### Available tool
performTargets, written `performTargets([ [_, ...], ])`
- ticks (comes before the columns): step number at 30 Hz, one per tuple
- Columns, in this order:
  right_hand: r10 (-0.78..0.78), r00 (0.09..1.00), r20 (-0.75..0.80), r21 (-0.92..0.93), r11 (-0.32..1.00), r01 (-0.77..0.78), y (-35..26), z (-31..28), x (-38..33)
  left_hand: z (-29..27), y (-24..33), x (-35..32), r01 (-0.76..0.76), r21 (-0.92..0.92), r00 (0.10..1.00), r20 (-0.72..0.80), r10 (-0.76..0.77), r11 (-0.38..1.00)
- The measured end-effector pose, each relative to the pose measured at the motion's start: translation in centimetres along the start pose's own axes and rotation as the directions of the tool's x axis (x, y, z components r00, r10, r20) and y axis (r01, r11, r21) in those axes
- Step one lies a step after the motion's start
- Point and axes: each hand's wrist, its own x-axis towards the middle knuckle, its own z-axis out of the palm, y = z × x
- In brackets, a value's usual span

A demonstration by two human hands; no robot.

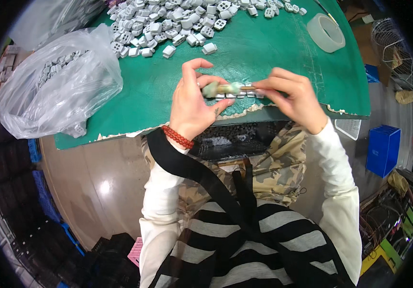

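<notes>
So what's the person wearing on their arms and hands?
Both hands, left hand and right hand, are bare with no gloves. Long white sleeves cover both arms to the wrists. A red beaded bracelet circles the left wrist.

- Even, fairly bright overhead light is cast; a glare spot is seen on the floor (104, 187).
- Edges are bent and darkened by fisheye distortion.
- Slight blur is noted at the hands.

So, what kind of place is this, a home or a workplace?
Probably a small assembly workshop. A heap of small white plastic parts lies on a green worktable, a plastic bag holds more, and stacked crates stand around.
</notes>
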Motion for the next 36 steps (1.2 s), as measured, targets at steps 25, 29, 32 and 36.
performTargets([
  [25, 0.350, 0.936, -0.033, 0.582, 0.768, -0.266, 0.4, 3.3, -1.0, 1.2, 1.1, -0.3, -0.280, 0.436, 0.954, 0.027, 0.298, 0.855],
  [29, 0.323, 0.941, -0.102, 0.576, 0.790, -0.209, -0.7, 4.7, -2.1, 2.9, 2.4, -2.2, -0.226, 0.505, 0.968, 0.020, 0.250, 0.833],
  [32, 0.336, 0.932, -0.137, 0.505, 0.833, -0.226, -2.3, 4.8, -5.0, 4.2, 3.7, -5.1, -0.216, 0.471, 0.967, -0.015, 0.253, 0.855],
  [36, 0.350, 0.927, -0.132, 0.397, 0.876, -0.274, -4.3, 5.4, -8.6, 5.8, 3.4, -9.1, -0.206, 0.365, 0.968, -0.061, 0.244, 0.908],
])
